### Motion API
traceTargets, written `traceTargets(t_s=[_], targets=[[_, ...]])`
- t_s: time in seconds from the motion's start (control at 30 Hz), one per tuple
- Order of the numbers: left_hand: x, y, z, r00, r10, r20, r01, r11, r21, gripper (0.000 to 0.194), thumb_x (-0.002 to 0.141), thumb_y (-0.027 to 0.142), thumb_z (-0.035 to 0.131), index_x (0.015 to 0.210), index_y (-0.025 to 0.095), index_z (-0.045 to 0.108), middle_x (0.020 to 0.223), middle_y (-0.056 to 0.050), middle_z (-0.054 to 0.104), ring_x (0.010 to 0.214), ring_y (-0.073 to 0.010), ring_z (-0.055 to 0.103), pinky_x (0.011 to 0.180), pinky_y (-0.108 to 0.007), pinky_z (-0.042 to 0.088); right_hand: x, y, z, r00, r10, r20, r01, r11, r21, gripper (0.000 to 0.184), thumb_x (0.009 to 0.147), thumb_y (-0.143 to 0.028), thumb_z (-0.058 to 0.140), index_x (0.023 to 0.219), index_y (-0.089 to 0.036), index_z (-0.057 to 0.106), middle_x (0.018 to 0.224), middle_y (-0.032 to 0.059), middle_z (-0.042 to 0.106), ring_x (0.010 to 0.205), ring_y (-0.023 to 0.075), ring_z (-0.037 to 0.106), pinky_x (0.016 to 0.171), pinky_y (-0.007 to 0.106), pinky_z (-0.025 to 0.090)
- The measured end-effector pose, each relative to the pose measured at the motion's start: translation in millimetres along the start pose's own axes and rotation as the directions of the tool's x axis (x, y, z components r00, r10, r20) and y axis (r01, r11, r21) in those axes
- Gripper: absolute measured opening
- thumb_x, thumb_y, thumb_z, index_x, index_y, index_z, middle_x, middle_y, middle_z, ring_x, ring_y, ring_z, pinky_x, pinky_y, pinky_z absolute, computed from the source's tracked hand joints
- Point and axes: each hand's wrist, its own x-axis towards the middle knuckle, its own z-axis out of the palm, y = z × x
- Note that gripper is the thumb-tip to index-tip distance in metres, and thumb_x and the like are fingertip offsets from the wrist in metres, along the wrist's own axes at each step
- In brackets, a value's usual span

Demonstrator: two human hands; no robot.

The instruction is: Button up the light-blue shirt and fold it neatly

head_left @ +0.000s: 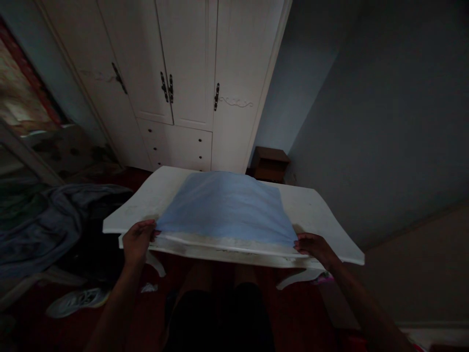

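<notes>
A light blue cloth (227, 208) lies spread over the middle of a white table (311, 208), with a few soft creases across it. Its near left corner is pinched in my left hand (139, 239), close to the table's front edge. At the near right corner, my right hand (313, 247) grips the cloth between thumb and fingers. The cloth's near edge runs fairly straight between both hands. I cannot tell from here whether the cloth is a single layer or folded.
Behind the table stands a white wardrobe (190, 58) with dark handles and drawers. A small brown cabinet (271, 164) sits by the wall. Dark clothes (54, 230) are heaped at the left, above a sneaker (78, 300) on the red floor.
</notes>
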Motion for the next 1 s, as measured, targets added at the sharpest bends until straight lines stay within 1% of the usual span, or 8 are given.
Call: traceTargets(t_s=[0.07, 0.17, 0.27, 0.4, 0.5, 0.7, 0.87, 1.0], targets=[[1.6, 1.6, -5.6, 0.998, 0.047, -0.029, -0.044, 0.994, 0.101, 0.030, 0.058, 0.038, 0.065, 0.080, 0.016, 0.066, 0.057, 0.000, 0.062, 0.054, -0.0171, 0.058, 0.049, -0.026, 0.043, 6.9, 1.0, -5.6, 0.999, -0.029, 0.024, 0.031, 0.996, -0.087, 0.030, 0.054, -0.029, 0.076, 0.079, -0.018, 0.064, 0.069, 0.0024, 0.070, 0.062, 0.0186, 0.067, 0.058, 0.030, 0.054], [6.8, 14.9, -8.4, 0.955, 0.291, -0.061, -0.249, 0.896, 0.368, 0.027, 0.069, 0.037, 0.056, 0.084, 0.018, 0.067, 0.073, -0.004, 0.068, 0.061, -0.0188, 0.061, 0.059, -0.031, 0.049, 22.8, -3.2, -10.4, 0.973, -0.220, -0.074, 0.192, 0.943, -0.272, 0.028, 0.057, -0.027, 0.066, 0.084, -0.019, 0.064, 0.072, 0.0017, 0.069, 0.059, 0.0177, 0.064, 0.057, 0.030, 0.050], [12.8, 41.8, 10.7, 0.847, 0.522, 0.101, -0.494, 0.705, 0.509, 0.030, 0.079, 0.038, 0.049, 0.091, 0.017, 0.067, 0.095, -0.008, 0.070, 0.073, -0.0197, 0.065, 0.074, -0.034, 0.052, 41.1, -23.4, 3.9, 0.839, -0.511, -0.187, 0.387, 0.802, -0.454, 0.030, 0.065, -0.029, 0.059, 0.094, -0.020, 0.064, 0.089, 0.0058, 0.070, 0.065, 0.0172, 0.064, 0.066, 0.033, 0.052], [22.0, 79.7, 80.5, 0.703, 0.595, 0.390, -0.706, 0.520, 0.480, 0.044, 0.089, 0.048, 0.044, 0.108, 0.014, 0.064, 0.108, -0.012, 0.069, 0.098, -0.0243, 0.065, 0.086, -0.036, 0.051, 68.5, -74.7, 65.4, 0.686, -0.726, -0.041, 0.592, 0.591, -0.549, 0.033, 0.080, -0.036, 0.054, 0.106, -0.018, 0.063, 0.111, 0.0116, 0.066, 0.087, 0.0217, 0.065, 0.080, 0.039, 0.053], [30.6, 93.2, 149.6, 0.580, 0.531, 0.618, -0.813, 0.332, 0.478, 0.052, 0.094, 0.049, 0.037, 0.121, 0.011, 0.059, 0.125, -0.016, 0.063, 0.116, -0.0256, 0.059, 0.100, -0.039, 0.044, 96.3, -116.2, 127.5, 0.653, -0.744, 0.144, 0.650, 0.452, -0.611, 0.039, 0.087, -0.037, 0.051, 0.119, -0.018, 0.060, 0.127, 0.0133, 0.060, 0.117, 0.0253, 0.056, 0.098, 0.042, 0.047], [52.0, 73.5, 254.6, 0.320, 0.354, 0.879, -0.940, 0.006, 0.340, 0.055, 0.097, 0.042, 0.031, 0.140, 0.010, 0.044, 0.151, -0.017, 0.038, 0.144, -0.0279, 0.026, 0.116, -0.045, 0.022, 161.4, -157.6, 215.0, 0.787, -0.587, 0.190, 0.412, 0.271, -0.870, 0.062, 0.096, -0.043, 0.039, 0.148, -0.010, 0.032, 0.159, 0.0179, 0.018, 0.146, 0.0329, 0.018, 0.115, 0.050, 0.020], [73.6, 36.7, 280.9, 0.334, 0.282, 0.900, -0.940, 0.031, 0.339, 0.061, 0.096, 0.049, 0.031, 0.145, 0.013, 0.040, 0.154, -0.016, 0.034, 0.145, -0.0317, 0.021, 0.116, -0.050, 0.018, 200.0, -135.8, 223.3, 0.873, -0.463, 0.150, 0.289, 0.244, -0.926, 0.069, 0.098, -0.055, 0.020, 0.152, -0.011, 0.023, 0.161, 0.0173, 0.011, 0.148, 0.0337, 0.007, 0.115, 0.054, 0.012], [84.7, 14.0, 280.5, 0.371, 0.253, 0.893, -0.928, 0.099, 0.358, 0.065, 0.096, 0.053, 0.026, 0.149, 0.017, 0.033, 0.159, -0.014, 0.023, 0.147, -0.0330, 0.017, 0.116, -0.050, 0.017, 215.3, -113.0, 214.1, 0.860, -0.455, 0.231, 0.379, 0.266, -0.886, 0.074, 0.098, -0.059, 0.012, 0.150, -0.009, 0.028, 0.160, 0.0167, 0.016, 0.148, 0.0297, 0.006, 0.116, 0.046, 0.012]])
